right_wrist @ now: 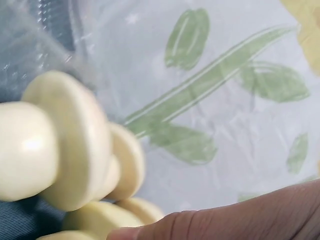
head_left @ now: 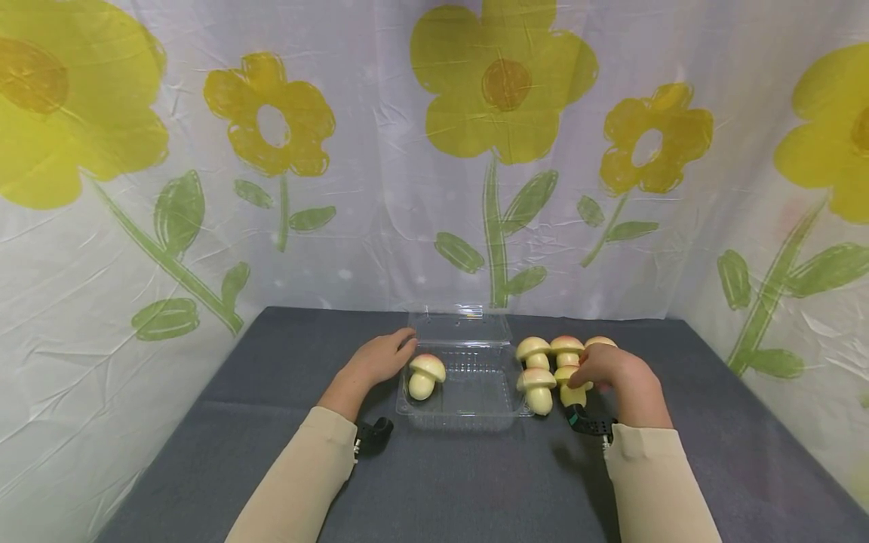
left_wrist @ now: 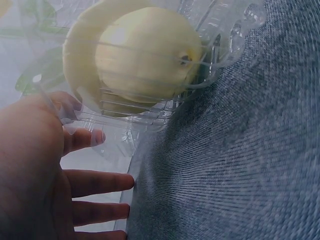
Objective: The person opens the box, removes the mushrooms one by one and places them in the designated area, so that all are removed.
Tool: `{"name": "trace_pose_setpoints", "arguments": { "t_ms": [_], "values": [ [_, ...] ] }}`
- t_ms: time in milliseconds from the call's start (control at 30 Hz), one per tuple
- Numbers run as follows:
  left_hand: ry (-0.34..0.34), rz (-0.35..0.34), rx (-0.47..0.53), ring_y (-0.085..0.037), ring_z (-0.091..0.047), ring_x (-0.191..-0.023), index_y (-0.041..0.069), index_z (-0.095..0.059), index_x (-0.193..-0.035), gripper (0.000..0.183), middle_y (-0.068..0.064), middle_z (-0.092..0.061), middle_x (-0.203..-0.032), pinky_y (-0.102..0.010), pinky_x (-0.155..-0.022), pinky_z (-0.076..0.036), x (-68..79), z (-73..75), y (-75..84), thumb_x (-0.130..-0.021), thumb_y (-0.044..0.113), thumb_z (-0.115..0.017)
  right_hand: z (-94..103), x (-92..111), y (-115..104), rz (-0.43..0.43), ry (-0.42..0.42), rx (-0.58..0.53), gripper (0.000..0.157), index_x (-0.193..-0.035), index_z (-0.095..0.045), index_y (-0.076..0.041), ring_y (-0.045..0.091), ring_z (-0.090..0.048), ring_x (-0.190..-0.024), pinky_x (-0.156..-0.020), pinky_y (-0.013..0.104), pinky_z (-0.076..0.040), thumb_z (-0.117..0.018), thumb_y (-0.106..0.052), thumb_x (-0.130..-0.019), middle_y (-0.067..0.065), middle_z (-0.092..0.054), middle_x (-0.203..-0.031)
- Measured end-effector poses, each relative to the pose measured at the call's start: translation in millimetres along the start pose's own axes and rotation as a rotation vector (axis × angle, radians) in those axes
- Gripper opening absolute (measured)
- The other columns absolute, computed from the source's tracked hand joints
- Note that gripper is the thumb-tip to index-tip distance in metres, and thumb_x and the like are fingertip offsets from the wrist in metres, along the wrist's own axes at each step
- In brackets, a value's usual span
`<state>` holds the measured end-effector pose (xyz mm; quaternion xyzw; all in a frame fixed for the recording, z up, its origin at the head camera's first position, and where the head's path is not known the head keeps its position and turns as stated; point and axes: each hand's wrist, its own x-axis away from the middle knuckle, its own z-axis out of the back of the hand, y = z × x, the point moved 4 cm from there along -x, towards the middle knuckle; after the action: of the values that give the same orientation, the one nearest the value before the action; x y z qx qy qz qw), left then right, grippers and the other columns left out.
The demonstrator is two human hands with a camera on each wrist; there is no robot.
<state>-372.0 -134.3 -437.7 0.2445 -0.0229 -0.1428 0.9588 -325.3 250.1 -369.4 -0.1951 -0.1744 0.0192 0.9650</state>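
A clear plastic clamshell box (head_left: 468,413) stands with its lid raised at the back, and one toy mushroom (head_left: 426,377) lies at its left end. Beside the box's left edge is my left hand (head_left: 382,358); its fingers are extended, with the thumb and index finger (left_wrist: 82,140) close against the clear plastic. To the right of the box, several cream mushrooms (head_left: 536,388) lie in two rows. My right hand (head_left: 624,377) pinches the cap of the front-row mushroom (head_left: 572,396) nearest it. In the right wrist view only the thumb (right_wrist: 200,222) shows, against a pale cap.
A dark grey cloth (head_left: 434,483) covers the table. White curtains with yellow flowers (head_left: 502,83) hang behind it and at both sides. Another mushroom (head_left: 600,342) in the back row is partly hidden by the right hand.
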Motion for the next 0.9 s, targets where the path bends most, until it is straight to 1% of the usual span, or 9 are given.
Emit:
{"name": "trace_pose_setpoints", "arguments": {
  "t_ms": [33,100,167,233,300,467,633,733,900],
  "values": [
    [-0.001,-0.001,-0.001,-0.040,-0.047,-0.139,0.014,-0.041,-0.159,0.055,-0.014,-0.048,-0.155,-0.062,-0.112,-0.040,0.0,-0.2,-0.4,-0.112,0.042,-0.038,2.1,2,-1,0.002,0.007,-0.009,0.027,-0.090,-0.059,-0.002,0.019,-0.050,-0.063,-0.060,0.033,-0.043,-0.077,-0.023,-0.087,0.007,-0.052,-0.076],
    [-0.003,-0.005,-0.005,-0.040,-0.047,-0.139,0.013,-0.041,-0.159,0.055,-0.015,-0.048,-0.154,-0.062,-0.111,-0.040,-0.2,-0.6,-0.8,-0.112,0.042,-0.038,7.1,7,-5,0.005,0.021,-0.018,0.038,-0.105,-0.061,0.007,0.027,-0.059,-0.077,-0.068,0.038,-0.050,-0.077,-0.023,-0.088,0.019,-0.059,-0.096],
    [-0.005,-0.008,-0.008,-0.040,-0.047,-0.139,0.013,-0.041,-0.159,0.055,-0.015,-0.048,-0.154,-0.062,-0.111,-0.040,-0.4,-0.7,-0.9,-0.112,0.042,-0.037,12.1,12,-10,0.002,0.032,-0.021,0.057,-0.126,-0.055,0.014,0.036,-0.062,-0.096,-0.079,0.047,-0.054,-0.076,-0.024,-0.089,0.030,-0.056,-0.121],
    [-0.006,-0.009,-0.007,-0.040,-0.047,-0.139,0.014,-0.041,-0.159,0.055,-0.015,-0.048,-0.155,-0.062,-0.111,-0.040,-0.9,-0.8,-1.2,-0.112,0.043,-0.037,17.0,17,-15,0.016,0.049,0.002,0.071,-0.138,-0.048,0.016,0.041,-0.061,-0.108,-0.086,0.053,-0.054,-0.076,-0.027,-0.090,0.034,-0.053,-0.134],
    [-0.007,-0.006,-0.006,-0.040,-0.047,-0.139,0.014,-0.040,-0.159,0.056,-0.014,-0.048,-0.155,-0.061,-0.112,-0.040,-0.8,-0.3,-1.1,-0.112,0.045,-0.036,20.7,22,-20,0.034,0.076,0.023,0.071,-0.139,-0.050,0.015,0.042,-0.061,-0.109,-0.086,0.054,-0.055,-0.076,-0.029,-0.090,0.034,-0.053,-0.136],
    [-0.007,-0.009,-0.010,-0.040,-0.047,-0.139,0.013,-0.040,-0.159,0.057,-0.015,-0.048,-0.155,-0.061,-0.112,-0.039,-0.3,0.0,-0.8,-0.112,0.044,-0.036,26.3,32,-33,0.092,0.131,0.011,0.065,-0.138,-0.053,0.010,0.041,-0.062,-0.106,-0.080,0.052,-0.056,-0.074,-0.030,-0.092,0.032,-0.055,-0.136],
    [-0.003,-0.009,-0.003,-0.040,-0.047,-0.139,0.013,-0.041,-0.159,0.055,-0.015,-0.048,-0.155,-0.061,-0.112,-0.040,1.2,1.3,1.7,-0.112,0.042,-0.038,27.8,38,-46,0.149,0.172,0.000,0.066,-0.142,-0.050,0.008,0.043,-0.060,-0.112,-0.083,0.053,-0.055,-0.071,-0.031,-0.093,0.032,-0.056,-0.135],
    [-0.004,-0.005,0.004,-0.041,-0.048,-0.138,0.013,-0.041,-0.159,0.054,-0.016,-0.048,-0.154,-0.062,-0.111,-0.040,2.5,2.5,3.2,-0.112,0.041,-0.038,27.0,40,-55,0.194,0.195,-0.013,0.067,-0.143,-0.049,0.008,0.042,-0.061,-0.110,-0.083,0.053,-0.055,-0.071,-0.030,-0.092,0.030,-0.058,-0.131],
    [-0.008,0.000,0.002,-0.041,-0.049,-0.137,0.013,-0.041,-0.159,0.054,-0.016,-0.049,-0.154,-0.062,-0.110,-0.041,4.7,3.3,4.6,-0.112,0.041,-0.039,24.6,44,-71,0.287,0.237,-0.030,0.065,-0.146,-0.047,0.006,0.043,-0.059,-0.118,-0.094,0.057,-0.052,-0.072,-0.027,-0.096,0.027,-0.053,-0.142]
  ]
}}
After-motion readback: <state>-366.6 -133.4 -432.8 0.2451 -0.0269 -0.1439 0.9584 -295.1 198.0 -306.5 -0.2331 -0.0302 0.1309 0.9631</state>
